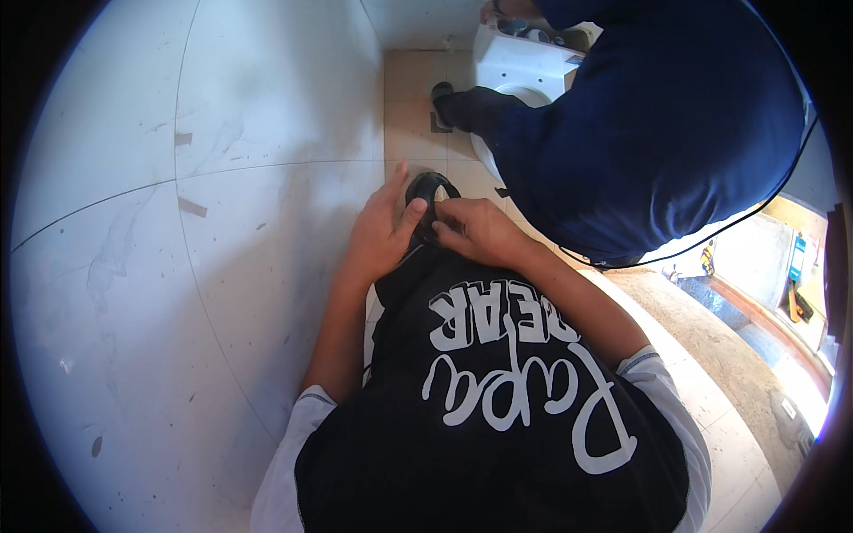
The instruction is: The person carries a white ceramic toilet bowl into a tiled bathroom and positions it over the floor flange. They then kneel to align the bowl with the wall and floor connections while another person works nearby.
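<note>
Two lines of white lettering, one in looping script and one in block capitals, run across the person's black shirt (355, 471), standing upside down in this view; pale grey sleeves (662, 382) end above the forearms. Beyond the shirt, the left hand (380, 233) has its fingers stretched forward and its thumb set apart from them. Opposite it, the right hand (487, 233) has its fingers bent inward, and I cannot tell whether they pinch anything. Between the two hands lies a black rounded object (421, 188), its near edge beside the left thumb and the right fingertips; whether it is footwear or something else is unclear. A small pale patch shows inside its curve, just beside the right fingertips. Along the left rises a wall of large pale tiles (107, 284), bearing two short brownish strips (192, 207). To the right runs a brown stone slab (702, 315) with a small white label (789, 409), too small to read. Farther ahead, a co-worker in dark blue clothing (675, 124) bends over a white toilet (498, 58), one dark shoe (441, 93) on the beige floor tiles (413, 89). Past the slab, at the right edge, lie a blue item (797, 258) and an orange-handled tool (793, 302).
</note>
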### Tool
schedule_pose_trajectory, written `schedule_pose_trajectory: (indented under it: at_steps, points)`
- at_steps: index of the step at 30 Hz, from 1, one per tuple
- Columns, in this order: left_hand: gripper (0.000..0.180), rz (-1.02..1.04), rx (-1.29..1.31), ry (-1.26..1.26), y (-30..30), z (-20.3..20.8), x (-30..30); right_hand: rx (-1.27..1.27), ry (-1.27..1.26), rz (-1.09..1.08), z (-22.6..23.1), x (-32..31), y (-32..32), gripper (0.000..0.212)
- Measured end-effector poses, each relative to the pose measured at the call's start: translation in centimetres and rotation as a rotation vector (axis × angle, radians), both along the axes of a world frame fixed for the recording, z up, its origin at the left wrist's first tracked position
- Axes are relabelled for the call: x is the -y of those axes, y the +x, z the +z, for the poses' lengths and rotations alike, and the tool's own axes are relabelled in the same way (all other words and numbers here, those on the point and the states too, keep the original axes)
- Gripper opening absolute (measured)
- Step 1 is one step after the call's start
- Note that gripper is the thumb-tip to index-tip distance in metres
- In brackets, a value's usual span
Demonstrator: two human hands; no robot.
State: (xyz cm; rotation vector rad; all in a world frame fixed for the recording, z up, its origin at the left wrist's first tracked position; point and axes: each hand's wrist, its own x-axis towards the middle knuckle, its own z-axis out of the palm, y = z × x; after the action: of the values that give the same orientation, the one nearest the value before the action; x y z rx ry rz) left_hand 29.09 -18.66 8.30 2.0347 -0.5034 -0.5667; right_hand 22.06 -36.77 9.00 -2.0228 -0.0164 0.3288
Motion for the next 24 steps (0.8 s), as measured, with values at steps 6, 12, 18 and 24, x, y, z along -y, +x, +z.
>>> schedule_pose_trajectory:
  at_steps: [6, 12, 18, 24]
  points:
    - [0.059, -0.090, 0.017, 0.068, 0.86, 0.37, -0.33, 0.001, 0.027, -0.025, -0.03, 0.41, -0.05, 0.019]
    - [0.060, -0.050, -0.041, 0.043, 0.39, 0.21, -0.07, 0.004, -0.007, -0.016, 0.07, 0.71, 0.09, 0.018]
    - [0.062, -0.049, -0.049, 0.076, 0.61, -0.17, -0.17, -0.016, -0.023, -0.025, -0.02, 0.83, 0.26, 0.018]
    - [0.059, -0.010, -0.033, 0.063, 0.98, -0.32, -0.34, -0.023, -0.043, -0.011, -0.52, 0.93, 0.21, 0.017]
